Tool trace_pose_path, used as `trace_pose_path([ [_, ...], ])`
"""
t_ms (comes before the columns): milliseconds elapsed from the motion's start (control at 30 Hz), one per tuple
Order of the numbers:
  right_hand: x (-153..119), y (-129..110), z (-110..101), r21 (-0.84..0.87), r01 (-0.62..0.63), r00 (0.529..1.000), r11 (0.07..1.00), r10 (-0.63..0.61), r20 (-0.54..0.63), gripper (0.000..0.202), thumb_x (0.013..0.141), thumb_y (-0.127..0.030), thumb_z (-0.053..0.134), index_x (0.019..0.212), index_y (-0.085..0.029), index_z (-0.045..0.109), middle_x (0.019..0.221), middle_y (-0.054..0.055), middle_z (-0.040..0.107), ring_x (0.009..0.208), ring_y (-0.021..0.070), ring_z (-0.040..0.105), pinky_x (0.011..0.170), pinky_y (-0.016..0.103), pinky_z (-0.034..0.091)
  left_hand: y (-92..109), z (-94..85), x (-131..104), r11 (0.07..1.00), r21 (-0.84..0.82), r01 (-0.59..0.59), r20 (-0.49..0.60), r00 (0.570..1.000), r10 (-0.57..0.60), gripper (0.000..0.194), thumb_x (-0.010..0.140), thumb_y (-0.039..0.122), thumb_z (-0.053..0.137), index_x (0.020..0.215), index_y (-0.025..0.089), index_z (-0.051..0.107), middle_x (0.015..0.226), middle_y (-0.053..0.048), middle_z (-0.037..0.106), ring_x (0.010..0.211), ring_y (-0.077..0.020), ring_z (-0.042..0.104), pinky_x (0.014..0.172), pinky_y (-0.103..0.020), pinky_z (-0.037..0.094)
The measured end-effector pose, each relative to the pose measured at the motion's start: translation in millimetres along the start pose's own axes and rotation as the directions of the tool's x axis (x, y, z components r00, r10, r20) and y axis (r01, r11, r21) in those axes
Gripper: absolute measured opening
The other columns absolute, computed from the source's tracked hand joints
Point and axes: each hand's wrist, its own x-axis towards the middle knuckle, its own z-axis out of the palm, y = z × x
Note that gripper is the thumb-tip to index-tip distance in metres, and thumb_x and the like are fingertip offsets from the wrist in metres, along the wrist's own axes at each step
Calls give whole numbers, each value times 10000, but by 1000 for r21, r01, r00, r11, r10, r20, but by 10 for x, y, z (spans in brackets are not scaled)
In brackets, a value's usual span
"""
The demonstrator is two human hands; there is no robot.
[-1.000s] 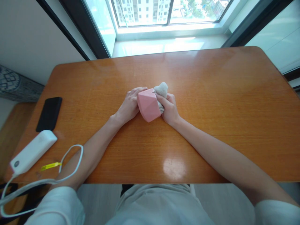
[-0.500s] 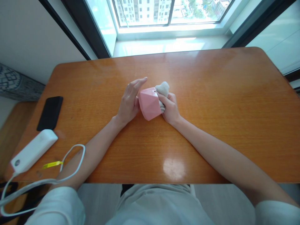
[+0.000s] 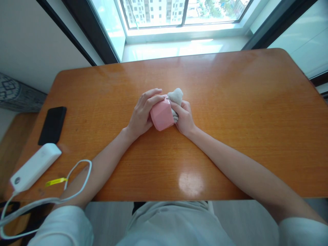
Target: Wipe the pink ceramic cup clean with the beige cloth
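A pink faceted cup or small pot [image 3: 162, 115] is held above the middle of the wooden table [image 3: 225, 112], tipped so that its opening faces right. My left hand [image 3: 143, 111] curves round its left side, fingers over the top and thumb side beneath. In my right hand [image 3: 186, 118] a light grey cloth [image 3: 175, 96] is bunched up, pressed against the cup's rim. The thumb lies across the cloth near the rim. The inside of the cup and most of my right fingertips are hidden.
On the left of the table lie a black phone [image 3: 52, 125] and a white power strip [image 3: 36, 167]. Its white cable [image 3: 87, 177], with a yellow tag [image 3: 55, 181], loops over my left forearm. A window [image 3: 181, 13] is beyond the far edge.
My left fingers, raised off the cup before, have come down onto its top. The cup appears turned slightly, while my right hand keeps the cloth at the rim.
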Motion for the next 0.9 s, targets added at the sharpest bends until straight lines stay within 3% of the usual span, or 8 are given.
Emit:
trace_pose_path([
  [133,12,19,-5,-7,10,1000,1000,-10,-3,311,923,-467,849,803,-196,754,706,-34,586,647,100,469,592,244,395,83,9,41,996,-90,18,-34,999,-21,372,1157,451,622,1517,382,559,1567,-66,682,1497,-280,663,1298,-546,573],
  [333,13,22,4,-1,-24,1000,1000,24,-20,363,885,-516,851,767,-210,696,660,-57,501,590,91,392,543,248,354,166,-21,104,980,-135,146,36,989,-143,391,1103,514,711,1440,374,571,1434,-38,735,1315,-262,735,1166,-501,647],
  [533,12,45,-12,8,-12,1000,1000,12,-14,357,892,-480,849,742,-206,676,698,-40,548,607,88,425,557,248,344,204,-55,151,958,-203,203,56,979,-195,401,1058,504,748,1379,330,584,1403,-54,766,1217,-255,769,1087,-453,639],
  [633,2,47,-12,-18,-8,1000,1000,8,-14,364,889,-497,847,737,-213,678,690,-39,545,612,97,424,559,256,345,185,-40,150,942,-247,225,60,974,-217,404,1029,468,780,1354,321,591,1359,-38,773,1134,-229,764,1000,-401,624],
  [800,-31,-6,5,-66,-2,1000,998,2,0,409,888,-513,845,701,-214,637,665,-42,519,605,95,403,566,261,336,72,41,90,877,-344,336,116,942,-315,349,1060,537,726,1246,281,580,1071,-4,774,891,-179,714,790,-327,564],
  [900,-38,-26,5,-78,3,1000,997,-2,13,408,912,-501,826,700,-210,634,661,-40,521,606,95,401,577,264,338,10,61,63,868,-345,358,147,934,-327,358,1062,573,721,1174,260,587,1070,-26,769,907,-191,711,804,-342,575],
])
